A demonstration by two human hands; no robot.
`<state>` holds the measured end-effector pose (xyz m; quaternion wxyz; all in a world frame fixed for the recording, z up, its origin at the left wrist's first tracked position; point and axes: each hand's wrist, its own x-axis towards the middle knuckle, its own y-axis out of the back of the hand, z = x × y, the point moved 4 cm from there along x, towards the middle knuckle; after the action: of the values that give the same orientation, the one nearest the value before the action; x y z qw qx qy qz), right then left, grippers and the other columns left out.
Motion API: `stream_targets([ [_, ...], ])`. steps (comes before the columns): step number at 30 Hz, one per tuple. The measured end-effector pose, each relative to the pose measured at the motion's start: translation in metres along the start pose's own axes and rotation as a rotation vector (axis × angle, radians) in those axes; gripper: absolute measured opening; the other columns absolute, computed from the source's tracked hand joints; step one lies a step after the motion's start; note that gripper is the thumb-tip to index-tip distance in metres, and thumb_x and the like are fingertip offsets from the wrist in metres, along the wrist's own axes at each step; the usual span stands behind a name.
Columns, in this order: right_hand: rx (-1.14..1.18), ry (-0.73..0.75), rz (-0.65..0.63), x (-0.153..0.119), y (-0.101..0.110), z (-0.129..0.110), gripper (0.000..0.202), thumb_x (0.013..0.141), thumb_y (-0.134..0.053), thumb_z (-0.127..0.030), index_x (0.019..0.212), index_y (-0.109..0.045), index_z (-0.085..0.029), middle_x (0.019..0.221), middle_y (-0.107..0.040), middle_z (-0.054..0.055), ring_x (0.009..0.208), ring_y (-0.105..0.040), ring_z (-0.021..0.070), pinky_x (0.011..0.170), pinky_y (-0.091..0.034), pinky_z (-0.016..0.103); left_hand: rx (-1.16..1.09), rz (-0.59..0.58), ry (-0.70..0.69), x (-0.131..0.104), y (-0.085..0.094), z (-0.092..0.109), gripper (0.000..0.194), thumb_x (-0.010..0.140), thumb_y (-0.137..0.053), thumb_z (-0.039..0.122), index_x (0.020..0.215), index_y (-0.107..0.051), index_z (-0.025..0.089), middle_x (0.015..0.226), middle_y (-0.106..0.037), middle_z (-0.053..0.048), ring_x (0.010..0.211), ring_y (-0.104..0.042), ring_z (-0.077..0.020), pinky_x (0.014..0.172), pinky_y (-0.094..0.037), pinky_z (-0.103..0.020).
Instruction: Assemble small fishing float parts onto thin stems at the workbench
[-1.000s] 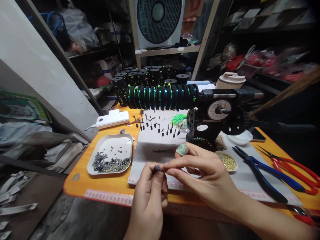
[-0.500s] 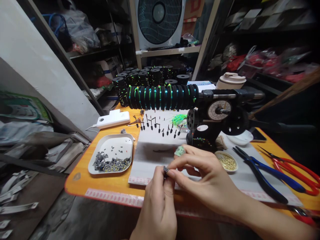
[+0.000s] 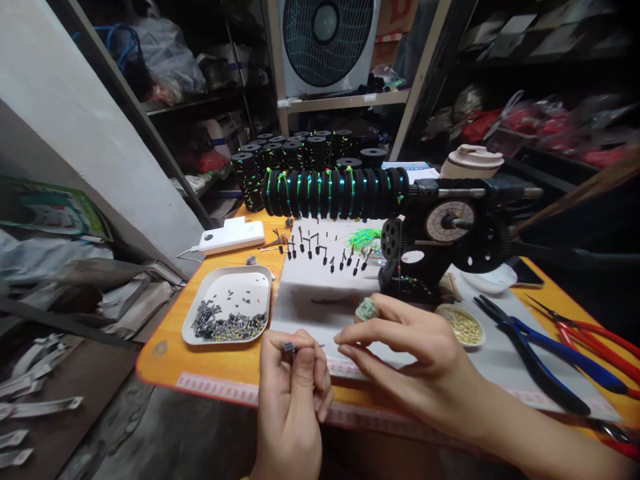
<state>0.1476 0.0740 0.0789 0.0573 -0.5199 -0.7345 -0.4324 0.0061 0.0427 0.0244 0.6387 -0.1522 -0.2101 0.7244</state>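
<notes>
My left hand (image 3: pixel 293 400) is closed around a small dark bundle (image 3: pixel 289 348) of tiny rod-like pieces, pinched under the thumb. A thin dark tip pokes out past its fingers toward the right; what it belongs to is hidden. Just to the right hovers my right hand (image 3: pixel 415 353), thumb and forefinger slightly apart, with nothing visible between them. Green wrapping (image 3: pixel 367 309) covers one of its fingers. Left of my hands, a white tray (image 3: pixel 187 327) holds many small dark and yellowish pieces. A small bowl (image 3: pixel 477 341) of gold-coloured bits sits beyond my right hand.
A black machine (image 3: pixel 420 267) carries a ribbed roller (image 3: pixel 335 193) strung with green and blue strands. Several small black pegs (image 3: pixel 310 253) are on the white sheet. Blue-handled pliers (image 3: pixel 530 353) and red-handled pliers (image 3: pixel 585 330) lie right. A white power strip (image 3: pixel 233 237) sits back left.
My left hand has moved left, away from my right hand, taking the dark bundle with it. My right thumb and forefinger have come off the bundle and parted. The camera view has shifted slightly.
</notes>
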Motion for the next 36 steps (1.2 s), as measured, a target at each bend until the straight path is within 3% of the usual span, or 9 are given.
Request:
stream_targets([
  [3,-0.049,0.028,-0.027,-0.0005,-0.0038,-0.0018,0.015,0.090,-0.059,-0.009,0.092,-0.073,-0.015,0.071,-0.048,0.001,0.064,-0.047,0.0127,0.054,-0.034,0.024,0.039,0.010,-0.036,-0.0013,0.0030,-0.0007,0.017,0.100,-0.055,0.032,0.086,-0.049,0.024,0.065,-0.047,0.006,0.051,-0.035,-0.0060,0.045,-0.027,-0.013],
  [8,-0.083,0.042,-0.049,-0.0006,-0.0069,-0.0034,0.018,0.089,-0.056,-0.009,0.088,-0.072,-0.017,0.069,-0.043,-0.001,0.064,-0.045,0.0135,0.054,-0.032,0.025,0.195,-0.004,-0.303,-0.0053,0.0028,0.0002,0.009,0.101,-0.051,0.024,0.095,-0.055,0.028,0.069,-0.045,0.004,0.063,-0.043,-0.0109,0.057,-0.036,-0.021],
  [11,-0.078,0.045,-0.057,-0.0011,-0.0063,-0.0035,0.017,0.089,-0.057,-0.009,0.089,-0.072,-0.017,0.069,-0.042,-0.001,0.064,-0.045,0.0134,0.054,-0.031,0.025,0.246,-0.043,-0.375,-0.0057,0.0010,-0.0008,0.012,0.102,-0.047,0.021,0.100,-0.056,0.029,0.070,-0.043,0.004,0.063,-0.042,-0.0119,0.057,-0.035,-0.023],
  [19,-0.064,0.042,-0.041,-0.0001,-0.0043,-0.0043,0.016,0.088,-0.058,-0.009,0.087,-0.072,-0.016,0.069,-0.044,-0.001,0.063,-0.045,0.0129,0.053,-0.031,0.024,0.267,-0.061,-0.394,-0.0030,0.0050,-0.0017,0.015,0.102,-0.047,0.019,0.101,-0.056,0.030,0.070,-0.044,0.004,0.063,-0.043,-0.0121,0.058,-0.036,-0.023],
  [24,-0.063,0.035,-0.020,0.0003,-0.0031,-0.0055,0.017,0.087,-0.058,-0.008,0.084,-0.073,-0.016,0.067,-0.043,-0.001,0.062,-0.045,0.0127,0.052,-0.031,0.024,0.235,-0.115,-0.434,-0.0021,0.0046,-0.0018,0.018,0.103,-0.044,0.019,0.106,-0.056,0.031,0.069,-0.046,0.004,0.059,-0.043,-0.0114,0.050,-0.036,-0.019],
  [29,-0.045,0.024,-0.058,-0.0002,-0.0040,-0.0060,0.017,0.088,-0.058,-0.010,0.085,-0.074,-0.016,0.068,-0.043,-0.001,0.063,-0.046,0.0129,0.052,-0.031,0.024,0.221,-0.068,-0.418,-0.0033,0.0023,0.0005,0.016,0.103,-0.044,0.019,0.103,-0.055,0.031,0.068,-0.044,0.005,0.059,-0.041,-0.0105,0.049,-0.035,-0.018],
  [33,-0.044,0.028,-0.049,-0.0001,-0.0040,-0.0063,0.017,0.087,-0.059,-0.009,0.085,-0.074,-0.015,0.067,-0.043,-0.001,0.062,-0.045,0.0127,0.052,-0.030,0.024,0.236,-0.121,-0.433,-0.0041,0.0008,0.0004,0.018,0.104,-0.042,0.017,0.105,-0.055,0.031,0.069,-0.044,0.005,0.059,-0.042,-0.0108,0.051,-0.036,-0.020],
  [36,-0.030,0.019,-0.032,-0.0001,-0.0031,-0.0067,0.016,0.087,-0.059,-0.009,0.085,-0.075,-0.014,0.067,-0.044,0.000,0.061,-0.046,0.0127,0.052,-0.031,0.024,0.246,-0.095,-0.420,-0.0042,0.0011,-0.0017,0.019,0.104,-0.041,0.017,0.104,-0.054,0.031,0.069,-0.043,0.005,0.059,-0.040,-0.0115,0.050,-0.033,-0.021],
])
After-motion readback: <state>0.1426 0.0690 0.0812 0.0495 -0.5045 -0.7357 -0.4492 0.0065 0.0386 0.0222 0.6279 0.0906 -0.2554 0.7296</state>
